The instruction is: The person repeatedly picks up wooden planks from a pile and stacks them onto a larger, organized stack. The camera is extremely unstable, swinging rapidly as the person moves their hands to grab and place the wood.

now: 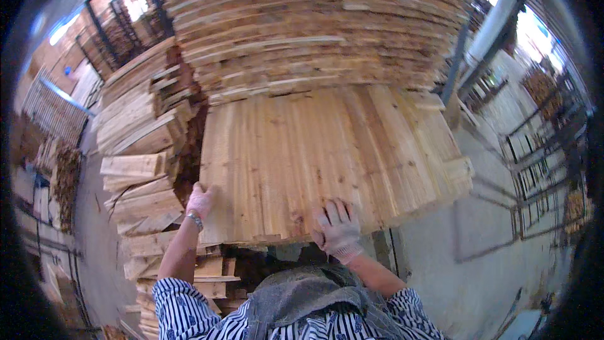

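Observation:
A layer of pale wooden boards (283,157) lies side by side in front of me, their lengths running away from me. My left hand (200,200), in a light glove with a band at the wrist, is closed round the left edge of the outermost board. My right hand (341,234), in a whitish knitted glove, rests at the near ends of the boards. Its fingers lie on the top face, a little apart. The underside of the layer is hidden.
Behind the boards rises a tall stack of layered planks (327,31). Uneven piles of short boards (141,164) stand along the left. A grey metal post (497,16) slants at the upper right. Dark metal frames (531,176) stand on the concrete floor (434,258) to the right.

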`<state>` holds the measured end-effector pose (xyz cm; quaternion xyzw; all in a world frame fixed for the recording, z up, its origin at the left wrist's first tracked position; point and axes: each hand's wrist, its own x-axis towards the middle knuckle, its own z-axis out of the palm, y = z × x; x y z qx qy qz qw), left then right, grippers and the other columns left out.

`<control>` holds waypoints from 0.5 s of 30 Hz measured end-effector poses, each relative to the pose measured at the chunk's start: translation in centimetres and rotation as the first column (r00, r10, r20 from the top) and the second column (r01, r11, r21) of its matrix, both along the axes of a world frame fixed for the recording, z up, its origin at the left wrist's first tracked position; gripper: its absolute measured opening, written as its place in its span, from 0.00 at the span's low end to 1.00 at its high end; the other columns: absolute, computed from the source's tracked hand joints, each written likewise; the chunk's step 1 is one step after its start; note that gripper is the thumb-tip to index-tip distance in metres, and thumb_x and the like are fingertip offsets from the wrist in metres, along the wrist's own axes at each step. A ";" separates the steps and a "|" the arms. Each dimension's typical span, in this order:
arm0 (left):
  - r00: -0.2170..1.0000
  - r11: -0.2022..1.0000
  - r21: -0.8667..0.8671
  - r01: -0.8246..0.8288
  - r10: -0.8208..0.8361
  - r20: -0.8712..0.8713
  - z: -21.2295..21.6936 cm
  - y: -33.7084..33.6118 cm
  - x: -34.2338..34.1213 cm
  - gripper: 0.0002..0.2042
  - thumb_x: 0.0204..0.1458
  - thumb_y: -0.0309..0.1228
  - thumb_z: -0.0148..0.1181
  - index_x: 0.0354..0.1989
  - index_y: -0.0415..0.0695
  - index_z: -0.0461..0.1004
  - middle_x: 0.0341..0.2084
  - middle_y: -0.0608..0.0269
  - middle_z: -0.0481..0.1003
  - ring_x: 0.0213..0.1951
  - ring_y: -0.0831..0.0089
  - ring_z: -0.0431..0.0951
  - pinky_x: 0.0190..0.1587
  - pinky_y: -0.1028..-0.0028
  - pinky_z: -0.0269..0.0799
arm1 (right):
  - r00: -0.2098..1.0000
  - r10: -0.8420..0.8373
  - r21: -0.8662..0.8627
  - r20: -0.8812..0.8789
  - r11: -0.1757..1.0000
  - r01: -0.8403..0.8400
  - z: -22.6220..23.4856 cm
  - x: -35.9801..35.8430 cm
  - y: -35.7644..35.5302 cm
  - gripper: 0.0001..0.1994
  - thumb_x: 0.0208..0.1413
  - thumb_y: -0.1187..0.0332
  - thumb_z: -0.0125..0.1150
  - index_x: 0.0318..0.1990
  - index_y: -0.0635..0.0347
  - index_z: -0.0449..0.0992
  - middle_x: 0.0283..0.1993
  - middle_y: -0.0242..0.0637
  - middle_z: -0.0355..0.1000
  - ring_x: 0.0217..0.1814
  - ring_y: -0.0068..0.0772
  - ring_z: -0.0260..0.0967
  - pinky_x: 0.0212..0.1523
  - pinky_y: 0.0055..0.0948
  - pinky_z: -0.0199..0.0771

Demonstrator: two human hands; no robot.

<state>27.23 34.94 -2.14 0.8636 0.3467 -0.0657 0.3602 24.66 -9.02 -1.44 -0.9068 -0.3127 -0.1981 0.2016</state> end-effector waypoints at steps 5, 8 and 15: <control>0.998 0.999 0.019 -0.049 0.050 -0.028 1.2 -1.9 -0.2 0.36 0.57 0.52 0.61 0.64 0.34 0.63 0.56 0.41 0.75 0.58 0.50 0.76 0.59 0.59 0.71 | 0.994 0.082 -0.029 0.078 0.996 -0.080 0.4 1.7 -0.5 0.28 0.55 0.54 0.58 0.57 0.65 0.70 0.58 0.54 0.68 0.62 0.60 0.64 0.61 0.60 0.63; 0.995 0.999 0.043 -0.020 0.024 -0.099 2.4 -3.0 0.1 0.41 0.57 0.54 0.59 0.71 0.37 0.57 0.61 0.38 0.72 0.63 0.48 0.73 0.65 0.60 0.67 | 0.997 0.056 -0.107 0.046 0.993 -0.051 1.0 1.1 -1.3 0.28 0.55 0.54 0.58 0.57 0.66 0.70 0.58 0.54 0.67 0.62 0.61 0.64 0.61 0.60 0.62; 0.990 0.991 0.034 -0.127 0.129 -0.065 3.8 -6.1 0.0 0.30 0.59 0.48 0.55 0.61 0.37 0.62 0.48 0.37 0.79 0.52 0.47 0.80 0.54 0.55 0.75 | 1.000 0.028 -0.250 0.011 0.968 -0.024 1.4 1.5 -2.2 0.31 0.53 0.51 0.54 0.59 0.64 0.70 0.62 0.55 0.66 0.66 0.61 0.62 0.67 0.61 0.58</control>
